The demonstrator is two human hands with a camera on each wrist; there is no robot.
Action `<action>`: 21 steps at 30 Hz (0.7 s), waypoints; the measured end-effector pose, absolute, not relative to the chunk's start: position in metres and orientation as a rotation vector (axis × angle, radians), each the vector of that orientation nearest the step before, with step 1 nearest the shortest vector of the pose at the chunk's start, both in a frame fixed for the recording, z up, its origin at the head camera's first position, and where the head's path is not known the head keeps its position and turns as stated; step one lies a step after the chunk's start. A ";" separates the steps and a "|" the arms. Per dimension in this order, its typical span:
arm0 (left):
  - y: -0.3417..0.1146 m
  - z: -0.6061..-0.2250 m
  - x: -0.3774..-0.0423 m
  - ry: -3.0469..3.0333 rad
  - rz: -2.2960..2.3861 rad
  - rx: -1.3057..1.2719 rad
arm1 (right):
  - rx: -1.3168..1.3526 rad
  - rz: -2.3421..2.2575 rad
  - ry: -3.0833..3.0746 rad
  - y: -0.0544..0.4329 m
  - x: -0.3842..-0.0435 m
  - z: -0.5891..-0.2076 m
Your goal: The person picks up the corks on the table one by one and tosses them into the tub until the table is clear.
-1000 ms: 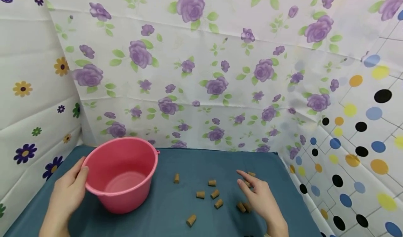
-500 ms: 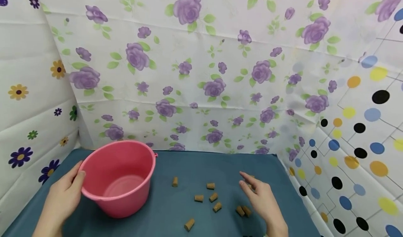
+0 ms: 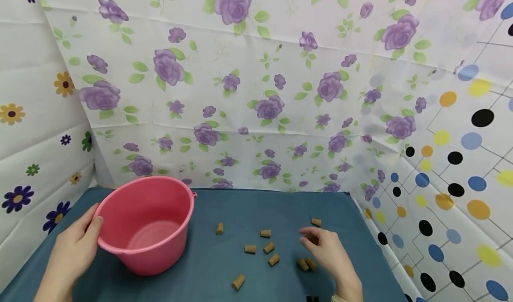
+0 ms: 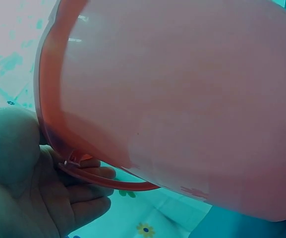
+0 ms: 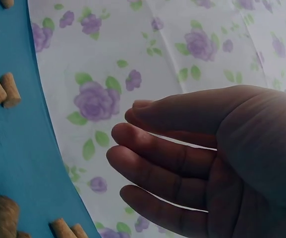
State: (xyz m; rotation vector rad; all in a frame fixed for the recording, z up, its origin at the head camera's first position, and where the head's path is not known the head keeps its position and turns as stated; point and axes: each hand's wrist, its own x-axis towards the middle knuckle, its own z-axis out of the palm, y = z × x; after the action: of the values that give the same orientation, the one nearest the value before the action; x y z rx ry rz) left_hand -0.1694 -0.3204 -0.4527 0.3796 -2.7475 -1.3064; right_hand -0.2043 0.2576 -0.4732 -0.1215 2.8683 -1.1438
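A pink plastic bucket (image 3: 166, 255) stands at the left in the head view, its mouth tipped toward me. My left hand (image 3: 74, 248) grips its rim on the left side, thumb on top. In the left wrist view, fingers (image 4: 90, 208) lie behind the bucket's pink handle (image 4: 133, 185). Over the right part of the table hovers my right hand (image 3: 330, 253), fingers loosely bent, nothing between them in the right wrist view. Two corks (image 3: 302, 264) lie side by side just left of it, and another cork (image 3: 316, 222) lies beyond its fingertips.
Several more corks (image 3: 269, 247) are scattered mid-table on the blue cloth (image 3: 208, 262). One cork (image 3: 238, 282) lies nearer the front. A flowered curtain (image 3: 248, 155) closes off the back; patterned sheets stand at both sides. A small black object (image 3: 312, 298) shows at the bottom edge.
My right thumb and fingers have drawn closer together, and the far cork behind them has come into sight. The left hand keeps its grip on the bucket. The head view has shifted slightly.
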 end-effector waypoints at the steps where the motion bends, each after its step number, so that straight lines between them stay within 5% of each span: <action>1: -0.320 -0.452 -0.170 -2.744 -1.304 0.379 | -0.142 -1.133 2.863 0.256 -0.206 -0.473; 21: -0.325 -0.450 -0.174 -2.855 -1.277 0.344 | -0.374 -1.005 2.683 0.238 -0.214 -0.487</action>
State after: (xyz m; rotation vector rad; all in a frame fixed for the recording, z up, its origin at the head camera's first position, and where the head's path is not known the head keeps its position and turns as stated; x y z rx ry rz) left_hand -0.1743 -0.3250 -0.4500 0.3442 -2.8553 -1.2769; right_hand -0.2140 0.2380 -0.4873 -0.3744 2.6830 -1.0055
